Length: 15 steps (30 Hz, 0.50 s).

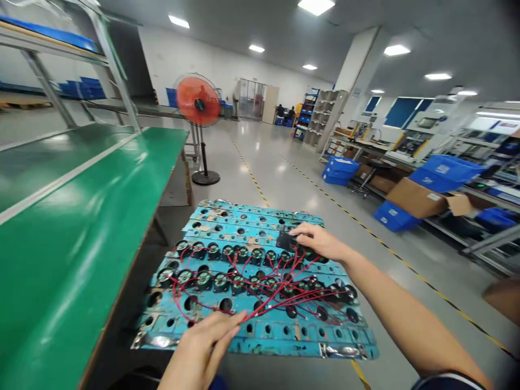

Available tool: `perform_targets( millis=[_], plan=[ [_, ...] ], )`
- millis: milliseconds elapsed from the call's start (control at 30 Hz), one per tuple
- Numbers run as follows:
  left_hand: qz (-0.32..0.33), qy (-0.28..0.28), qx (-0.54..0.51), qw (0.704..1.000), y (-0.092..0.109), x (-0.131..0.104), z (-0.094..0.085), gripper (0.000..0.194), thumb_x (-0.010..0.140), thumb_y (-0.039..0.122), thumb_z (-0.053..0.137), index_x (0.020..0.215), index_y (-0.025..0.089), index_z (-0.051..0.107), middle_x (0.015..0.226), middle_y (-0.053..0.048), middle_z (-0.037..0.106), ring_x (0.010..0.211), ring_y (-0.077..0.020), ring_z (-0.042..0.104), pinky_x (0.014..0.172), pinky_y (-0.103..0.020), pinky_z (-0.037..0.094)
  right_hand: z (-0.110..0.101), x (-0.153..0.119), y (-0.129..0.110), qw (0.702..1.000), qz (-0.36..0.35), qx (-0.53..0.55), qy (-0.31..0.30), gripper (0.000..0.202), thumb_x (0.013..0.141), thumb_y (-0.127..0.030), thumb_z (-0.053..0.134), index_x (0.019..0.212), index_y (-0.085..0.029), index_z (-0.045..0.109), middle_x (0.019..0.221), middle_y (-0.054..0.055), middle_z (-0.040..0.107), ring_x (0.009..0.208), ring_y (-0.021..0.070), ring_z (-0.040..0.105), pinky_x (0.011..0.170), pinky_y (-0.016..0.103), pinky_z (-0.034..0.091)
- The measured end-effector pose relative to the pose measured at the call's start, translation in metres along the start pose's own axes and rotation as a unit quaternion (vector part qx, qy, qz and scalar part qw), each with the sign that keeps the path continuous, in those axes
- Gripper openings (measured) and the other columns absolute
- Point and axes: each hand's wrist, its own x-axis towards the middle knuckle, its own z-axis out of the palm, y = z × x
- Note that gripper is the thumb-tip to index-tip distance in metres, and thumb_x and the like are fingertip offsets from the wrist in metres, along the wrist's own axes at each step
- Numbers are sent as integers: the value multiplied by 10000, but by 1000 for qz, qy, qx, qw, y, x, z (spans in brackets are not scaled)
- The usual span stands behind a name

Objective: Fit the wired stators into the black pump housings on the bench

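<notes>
A worn turquoise board [239, 344] with rows of round holes lies in front of me. Two rows of small black motor-like parts [203, 279] with greenish round centres stand on it, with thin red wires [280, 292] trailing from them. My left hand [207, 341] is closed at the near edge, pinching a bundle of these wires between thumb and fingers. At the far right of the board, my right hand [319, 241] has its fingers closed on a black squarish part [286, 240] above the back row. Its palm hides some parts beneath.
A green-topped workbench [93, 216] runs along the left. Beyond it stands a floor fan [199, 103] with an orange-red guard. Blue bins [340, 169] and a cardboard box [414, 198] are by the benches at right. People [285, 112] sit far back.
</notes>
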Motion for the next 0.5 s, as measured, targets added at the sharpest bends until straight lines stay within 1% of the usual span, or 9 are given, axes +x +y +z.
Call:
perform_targets(
  millis=[33, 100, 133, 200, 267, 333, 400, 500],
  plan=[
    [39, -27, 34, 998, 4, 28, 16, 348, 1021, 371, 457, 1279, 352, 690, 920, -46, 764, 846, -199, 719, 769, -272, 597, -14, -15, 23, 999, 31, -3, -12, 700, 871, -791, 464, 1141, -208, 741, 1118, 112, 665, 973, 249, 598, 896, 402, 455],
    [92, -77, 117, 986, 13, 78, 47, 355, 1028, 264, 438, 1259, 298, 706, 870, -52, 746, 810, -189, 700, 747, -263, 576, -33, -38, 64, 996, 83, -6, -41, 728, 859, -811, 437, 1072, -187, 746, 1086, 106, 676, 996, 256, 588, 916, 387, 445],
    [108, -103, 156, 977, 17, 98, 62, 364, 1024, 215, 434, 1254, 277, 708, 867, -55, 741, 812, -192, 693, 746, -270, 567, -37, -46, 82, 993, 105, -8, -55, 732, 848, -823, 431, 996, -181, 750, 1027, 93, 680, 957, 248, 585, 888, 374, 451],
    [123, -145, 208, 959, 22, 128, 87, 376, 1011, 149, 428, 1242, 240, 712, 890, -67, 738, 845, -208, 684, 757, -292, 553, -38, -55, 114, 987, 140, -15, -80, 725, 815, -849, 435, 800, -184, 724, 842, 49, 651, 813, 216, 557, 780, 345, 456],
    [129, -169, 226, 951, 24, 146, 105, 366, 1008, 133, 425, 1194, 207, 732, 883, -80, 732, 853, -219, 678, 759, -304, 540, -31, -54, 139, 980, 167, -19, -108, 715, 780, -870, 455, 660, -196, 660, 694, 7, 569, 703, 185, 496, 697, 320, 432],
    [129, -176, 229, 949, 23, 155, 115, 352, 999, 121, 435, 1138, 185, 751, 855, -87, 721, 843, -221, 672, 760, -303, 529, -20, -47, 158, 974, 183, -19, -136, 703, 757, -879, 478, 608, -205, 612, 630, -18, 494, 658, 168, 449, 666, 306, 408],
    [123, -182, 232, 948, 21, 160, 120, 338, 982, 104, 458, 1117, 186, 758, 839, -85, 714, 834, -222, 670, 752, -298, 523, -8, -36, 172, 968, 190, -17, -160, 694, 746, -881, 495, 586, -210, 569, 603, -33, 430, 632, 155, 410, 650, 296, 386],
    [109, -190, 223, 950, 16, 163, 120, 338, 967, 92, 481, 1127, 210, 754, 887, -81, 730, 859, -226, 680, 753, -294, 529, 5, -21, 184, 961, 193, -11, -198, 698, 745, -884, 499, 545, -214, 492, 567, -48, 329, 582, 136, 336, 612, 286, 347]
  ],
)
